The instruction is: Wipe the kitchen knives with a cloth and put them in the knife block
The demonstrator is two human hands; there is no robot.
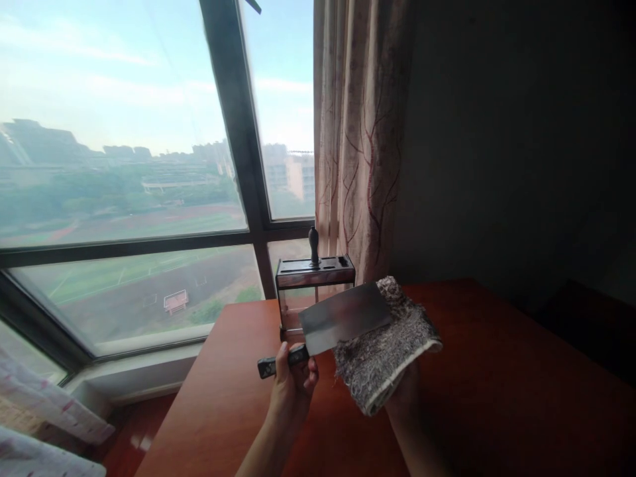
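My left hand (293,381) is closed around the black handle of a cleaver (345,318), its broad blade pointing right and slightly up above the table. Behind and below the blade's far end is a shaggy grey-brown cloth (385,351), folded, with a pale edge. From underneath, my right hand (405,391) supports the cloth; most of its fingers are hidden by it. The blade overlaps the cloth's upper left part in view. Beyond the blade stands a knife block (315,271) with a dark metal-framed slotted top, and one dark knife handle (313,245) sticks up out of it.
A reddish-brown wooden table (218,404) spreads beneath both hands. At its far side hangs a patterned curtain (362,146), beside a large window (124,165). A dark wall (501,152) is on the right. More light fabric (50,397) hangs at the lower left.
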